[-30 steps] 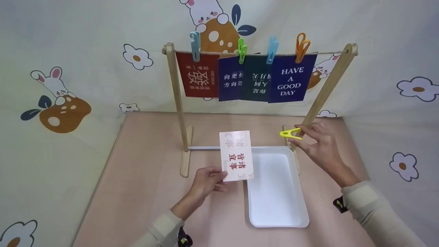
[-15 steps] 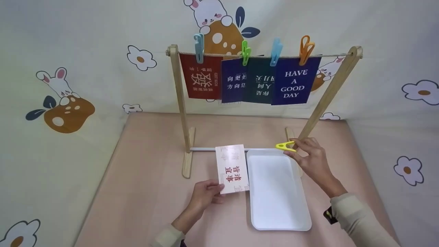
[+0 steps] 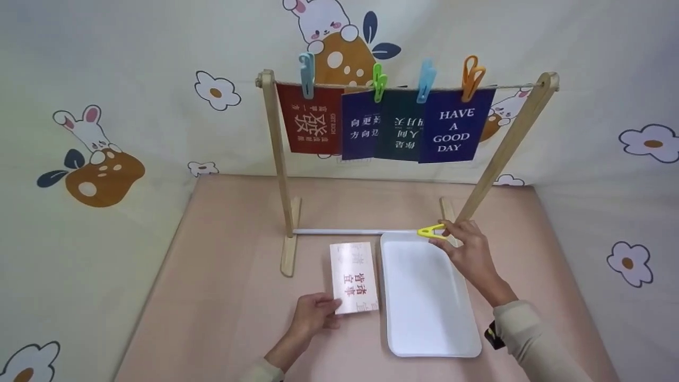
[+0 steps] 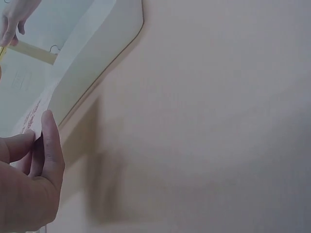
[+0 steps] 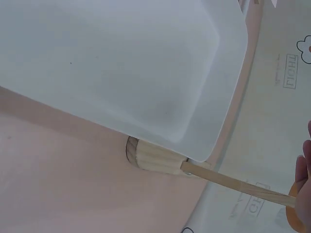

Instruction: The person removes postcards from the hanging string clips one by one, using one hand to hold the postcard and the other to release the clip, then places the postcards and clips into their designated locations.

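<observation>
My left hand (image 3: 312, 317) pinches a white card (image 3: 354, 265) with red characters at its lower left edge, thumb on top. The card is held just left of the white tray (image 3: 431, 307). In the left wrist view the card (image 4: 34, 116) appears nearly edge-on beyond my thumb. My right hand (image 3: 471, 253) pinches a yellow clothespin (image 3: 425, 232) by its handle ends, over the tray's far right corner; its closed nose end points left. At the right wrist view's edge, only a few fingers of that hand (image 5: 304, 170) show.
Behind the tray stands a wooden rack (image 3: 281, 175) with a string (image 3: 517, 86). Several cards, including a dark blue card (image 3: 453, 127), hang from it by an orange clothespin (image 3: 472, 79), blue ones and a green clothespin (image 3: 379, 82). A white bar (image 3: 339, 232) joins the rack's feet.
My left hand has lowered the card and drawn it nearer to me, beside the tray. My right hand has moved down and left with the yellow clothespin. The hanging cards stay in place.
</observation>
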